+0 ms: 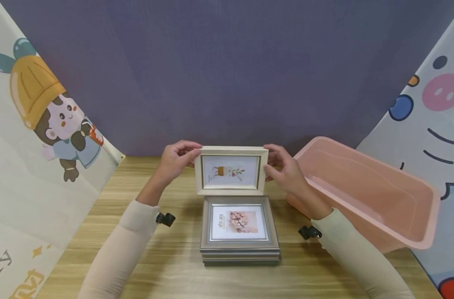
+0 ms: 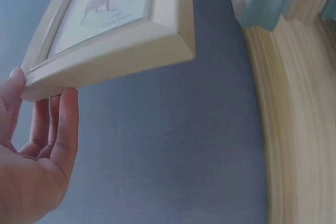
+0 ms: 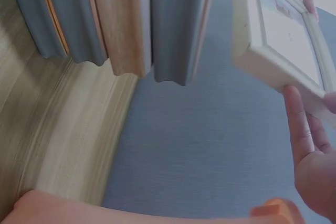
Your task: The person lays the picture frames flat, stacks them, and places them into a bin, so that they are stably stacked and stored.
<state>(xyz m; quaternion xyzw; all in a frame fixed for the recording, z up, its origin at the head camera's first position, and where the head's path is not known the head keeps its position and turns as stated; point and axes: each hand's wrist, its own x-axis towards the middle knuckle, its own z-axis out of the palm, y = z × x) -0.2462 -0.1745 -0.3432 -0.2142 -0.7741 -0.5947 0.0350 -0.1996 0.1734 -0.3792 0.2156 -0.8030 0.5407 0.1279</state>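
Note:
A cream picture frame [image 1: 231,171] with a plant drawing turned sideways is held up by both hands, tilted toward the head camera. My left hand [image 1: 176,161] grips its left end, thumb on the front and fingers behind, as the left wrist view also shows. At the opposite end, my right hand [image 1: 288,171] pinches the frame between thumb and fingers. Just below it lies a neat stack of several picture frames [image 1: 240,245], the top one greyish-brown with a pink bouquet print. In the right wrist view the stacked frames [image 3: 123,24] appear edge-on, apart from the held one.
An open pink plastic tub [image 1: 361,199] stands on the right of the wooden table [image 1: 152,265], close to my right forearm. A dark blue-grey panel [image 1: 227,74] rises behind the table. Cartoon-printed sheets [image 1: 21,199] flank both sides.

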